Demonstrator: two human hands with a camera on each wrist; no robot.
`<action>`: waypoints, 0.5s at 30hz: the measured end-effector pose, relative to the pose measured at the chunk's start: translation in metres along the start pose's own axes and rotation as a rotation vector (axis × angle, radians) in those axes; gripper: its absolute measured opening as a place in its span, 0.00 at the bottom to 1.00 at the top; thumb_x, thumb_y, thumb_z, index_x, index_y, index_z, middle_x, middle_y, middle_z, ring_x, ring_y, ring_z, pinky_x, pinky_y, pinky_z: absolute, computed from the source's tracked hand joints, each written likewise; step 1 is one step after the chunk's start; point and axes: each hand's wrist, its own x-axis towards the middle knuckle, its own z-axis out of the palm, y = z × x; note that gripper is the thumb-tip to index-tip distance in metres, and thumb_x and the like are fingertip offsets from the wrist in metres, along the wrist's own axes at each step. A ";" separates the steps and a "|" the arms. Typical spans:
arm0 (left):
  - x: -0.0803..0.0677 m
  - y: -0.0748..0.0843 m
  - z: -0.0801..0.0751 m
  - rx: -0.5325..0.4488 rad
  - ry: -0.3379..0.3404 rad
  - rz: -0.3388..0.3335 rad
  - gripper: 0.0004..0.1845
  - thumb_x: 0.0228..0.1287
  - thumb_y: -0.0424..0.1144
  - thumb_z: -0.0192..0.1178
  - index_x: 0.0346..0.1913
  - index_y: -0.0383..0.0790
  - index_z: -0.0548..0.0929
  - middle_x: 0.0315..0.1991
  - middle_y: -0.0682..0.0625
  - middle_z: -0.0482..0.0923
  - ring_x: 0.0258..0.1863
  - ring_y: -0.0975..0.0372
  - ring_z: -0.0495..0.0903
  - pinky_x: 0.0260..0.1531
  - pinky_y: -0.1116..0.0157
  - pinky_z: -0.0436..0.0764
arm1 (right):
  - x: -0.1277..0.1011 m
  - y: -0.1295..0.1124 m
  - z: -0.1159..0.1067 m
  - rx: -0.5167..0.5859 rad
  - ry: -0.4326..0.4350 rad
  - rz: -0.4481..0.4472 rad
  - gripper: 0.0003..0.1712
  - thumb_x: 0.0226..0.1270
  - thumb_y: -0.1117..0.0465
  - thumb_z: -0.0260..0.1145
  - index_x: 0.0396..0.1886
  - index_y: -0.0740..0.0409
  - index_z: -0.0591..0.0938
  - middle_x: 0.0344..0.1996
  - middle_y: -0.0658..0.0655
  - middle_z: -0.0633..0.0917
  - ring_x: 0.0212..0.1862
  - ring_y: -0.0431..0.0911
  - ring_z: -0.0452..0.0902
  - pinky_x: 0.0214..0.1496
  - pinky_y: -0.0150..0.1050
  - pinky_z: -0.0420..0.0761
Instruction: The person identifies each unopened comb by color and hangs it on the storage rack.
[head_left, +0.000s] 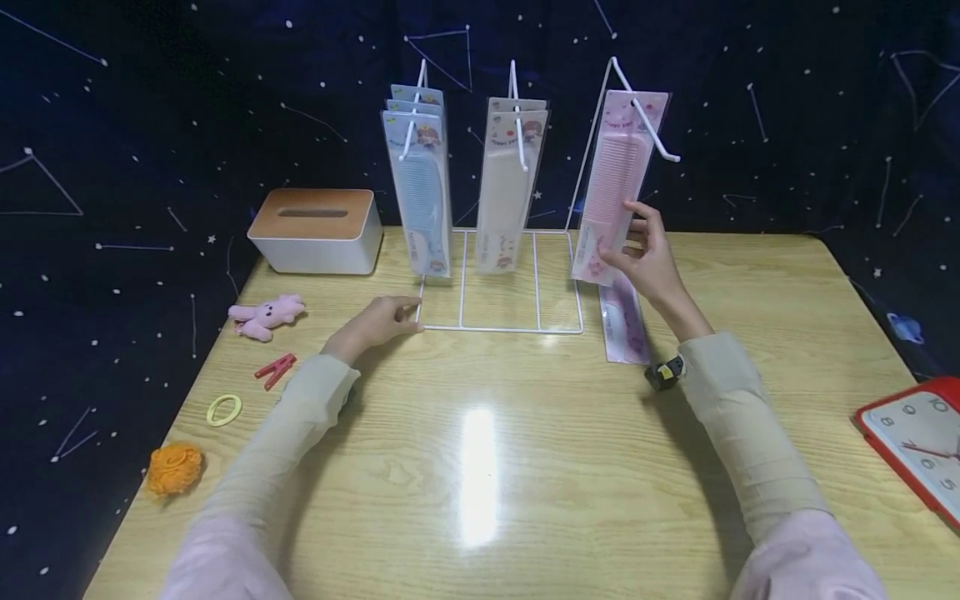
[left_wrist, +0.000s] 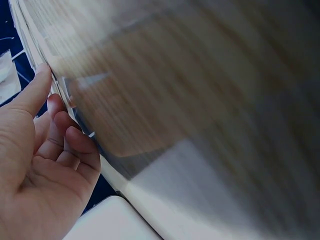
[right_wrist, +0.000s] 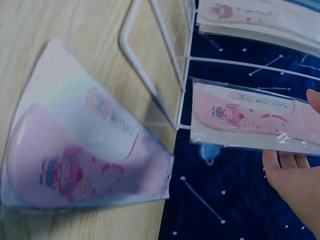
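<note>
A pink comb in a clear packet [head_left: 617, 187] hangs on the right hook of a white wire display rack [head_left: 498, 330]. My right hand [head_left: 651, 260] grips the packet's lower part, thumb in front and fingers at its right edge. Beneath it, a second packaged pink comb [head_left: 625, 325] lies on the table; it looms large in the right wrist view [right_wrist: 65, 155]. My left hand [head_left: 377, 322] holds the rack's front left corner between thumb and fingers. Blue packaged combs [head_left: 420, 196] hang on the left hook, whitish ones [head_left: 507, 192] on the middle hook.
A white tissue box with a wooden lid [head_left: 322, 237] stands back left. Down the left side lie a pink plush toy [head_left: 267, 317], red clip [head_left: 276, 371], yellow ring [head_left: 223, 410] and orange pompom [head_left: 174, 468]. A red clock [head_left: 918, 442] lies at the right edge.
</note>
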 end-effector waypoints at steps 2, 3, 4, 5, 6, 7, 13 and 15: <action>0.000 0.001 0.000 -0.006 -0.003 -0.004 0.32 0.63 0.39 0.62 0.67 0.29 0.66 0.22 0.51 0.66 0.21 0.63 0.63 0.23 0.67 0.65 | 0.003 0.004 -0.001 -0.011 -0.007 0.012 0.40 0.58 0.75 0.63 0.68 0.53 0.61 0.49 0.52 0.69 0.50 0.44 0.71 0.53 0.32 0.76; -0.001 0.001 0.000 -0.008 -0.004 -0.008 0.32 0.64 0.39 0.62 0.67 0.30 0.66 0.22 0.51 0.66 0.21 0.62 0.63 0.23 0.67 0.65 | 0.004 0.005 -0.001 -0.021 -0.011 0.016 0.40 0.58 0.75 0.64 0.68 0.54 0.61 0.49 0.52 0.69 0.51 0.44 0.70 0.55 0.33 0.75; -0.001 0.001 0.001 -0.008 -0.004 -0.011 0.32 0.64 0.39 0.62 0.67 0.30 0.66 0.22 0.51 0.66 0.21 0.62 0.63 0.23 0.67 0.65 | 0.004 0.007 -0.002 -0.032 -0.016 0.022 0.40 0.58 0.75 0.64 0.68 0.55 0.61 0.49 0.53 0.69 0.52 0.45 0.70 0.56 0.34 0.75; -0.001 0.001 0.001 -0.006 -0.005 -0.009 0.32 0.64 0.39 0.62 0.67 0.29 0.66 0.22 0.51 0.66 0.21 0.62 0.63 0.23 0.67 0.65 | 0.005 0.008 -0.002 -0.040 -0.016 0.033 0.40 0.58 0.75 0.64 0.69 0.55 0.61 0.49 0.53 0.70 0.52 0.46 0.70 0.56 0.35 0.75; -0.001 0.002 0.001 -0.005 -0.006 -0.012 0.32 0.64 0.39 0.62 0.67 0.30 0.66 0.22 0.51 0.66 0.21 0.62 0.63 0.23 0.67 0.65 | 0.005 0.010 -0.003 -0.044 -0.017 0.041 0.40 0.58 0.75 0.64 0.69 0.56 0.61 0.49 0.54 0.70 0.53 0.47 0.69 0.56 0.36 0.75; -0.001 0.002 0.001 -0.003 -0.006 -0.014 0.32 0.64 0.40 0.62 0.67 0.30 0.66 0.22 0.51 0.66 0.21 0.62 0.63 0.24 0.67 0.65 | 0.005 0.011 -0.004 -0.057 -0.016 0.052 0.40 0.57 0.75 0.65 0.69 0.56 0.61 0.49 0.55 0.70 0.53 0.48 0.69 0.56 0.35 0.74; 0.000 0.001 0.001 0.002 -0.011 -0.021 0.32 0.64 0.40 0.62 0.67 0.30 0.66 0.22 0.51 0.66 0.22 0.63 0.63 0.24 0.67 0.66 | 0.002 0.018 -0.009 -0.131 0.001 0.088 0.40 0.57 0.72 0.66 0.69 0.56 0.62 0.55 0.61 0.68 0.58 0.56 0.66 0.54 0.36 0.72; 0.000 0.001 0.001 0.001 -0.010 -0.020 0.32 0.64 0.39 0.62 0.67 0.30 0.66 0.22 0.51 0.66 0.22 0.62 0.63 0.24 0.67 0.66 | 0.000 0.020 -0.012 -0.164 -0.003 0.093 0.39 0.58 0.72 0.65 0.69 0.56 0.62 0.57 0.64 0.67 0.59 0.59 0.64 0.57 0.42 0.71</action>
